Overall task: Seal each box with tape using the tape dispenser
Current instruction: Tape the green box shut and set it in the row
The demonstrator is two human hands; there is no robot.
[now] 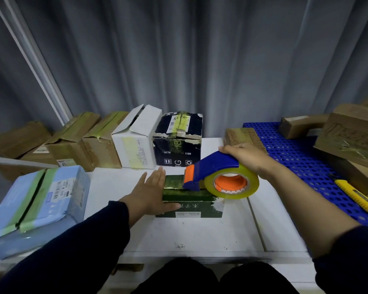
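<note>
**A:** Where is the box being sealed?

**B:** The green box (189, 200) sits in the middle of the white table (200, 234), straight ahead of the person. Shiny tape already lies across its top.

**A:** And the hands?

**B:** The left hand (151, 194) lies flat with its fingers straight. It presses the box's side at 9 o'clock, and the thumb runs along the near edge. The right hand (246, 155) curls round the blue handle of the tape dispenser (210, 168). The dispenser's orange nose rests on the box top, and the clear tape roll (232, 183) on its orange hub hangs over the box at 3 o'clock.

**A:** Any writing?

**B:** The green box's near face has large white characters that appear upside down from here. The small print under them is too fine to read. At 12 o'clock the black box (177, 139) shows "WITH" and "SIGN", plus up-arrow and recycling symbols. A white label with handwriting I cannot read sits on top of it.

**A:** The others?

**B:** The white box (136, 136) at 11 o'clock has open flaps. Taped brown boxes (89, 143) run on toward 10. The blue box (36, 200) at 9 o'clock carries a barcode label that is too small to read. At 3 o'clock a yellow utility knife (357, 198) lies on the blue perforated mat (302, 158).
</note>
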